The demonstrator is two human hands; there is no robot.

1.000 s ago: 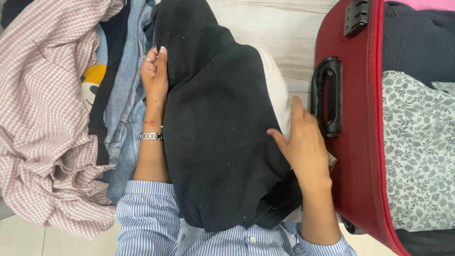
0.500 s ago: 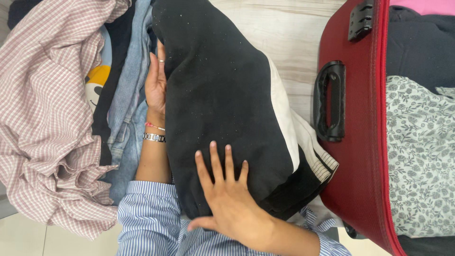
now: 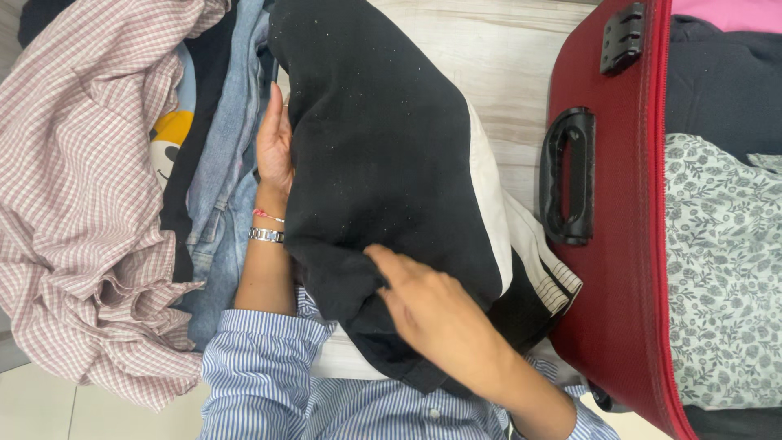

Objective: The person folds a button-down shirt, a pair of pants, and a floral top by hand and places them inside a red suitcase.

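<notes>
1. Head view looks straight down on a folded black fabric garment with a cream panel and striped cuff, lying across the person's lap and over the pale wood-grain floor.
2. Right hand lies on the near end of the garment, fingers curled into the black cloth and pinching a fold of it.
3. Left hand presses flat, fingers straight, against the garment's left edge; it grips nothing. A silver bracelet and a thin red thread sit on that wrist.
4. Both forearms come out of blue-and-white striped shirt sleeves.
5. Just left of the left hand lies a heap of clothes: light blue denim jeans, a dark piece with a yellow cartoon print, and a crumpled red-and-white checked shirt.
6. To the right stands an open red fabric suitcase with a black moulded handle and a black lock block near its top edge; the garment's striped cuff touches its side.
7. Inside it lie a grey floral-print cloth, a dark navy garment, and a pink piece at the top.
</notes>
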